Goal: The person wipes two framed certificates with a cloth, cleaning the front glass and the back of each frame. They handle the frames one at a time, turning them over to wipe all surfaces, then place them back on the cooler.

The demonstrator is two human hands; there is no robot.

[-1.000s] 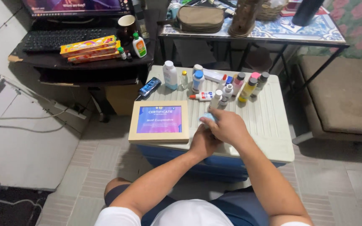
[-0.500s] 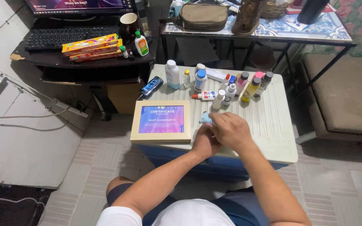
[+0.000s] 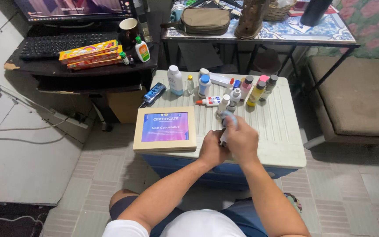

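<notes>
From the head view, we see both hands joined over the near edge of the ribbed white counter (image 3: 281, 127), just right of the framed certificate (image 3: 165, 129) lying flat there. Our left hand (image 3: 212, 150) wraps low around a small bottle (image 3: 224, 137), its grip pressed closed on the body, while our right hand (image 3: 241, 139) curls over the top, fingers pinched on what looks like a pale blue cap (image 3: 230, 117); the bottle itself is mostly hidden between the palms, so its label and fill cannot be told. Beyond the hands stands a cluster of small bottles (image 3: 235, 90) with coloured caps, a taller white bottle (image 3: 175, 80) to its left, and a glue bottle (image 3: 209, 101) lying on its side. We judge the step in hand to be working the cap of the held bottle, by twisting or pulling. The next move calls for a steady hold below and a firm turn above, keeping the bottle upright so nothing spills toward the certificate.
</notes>
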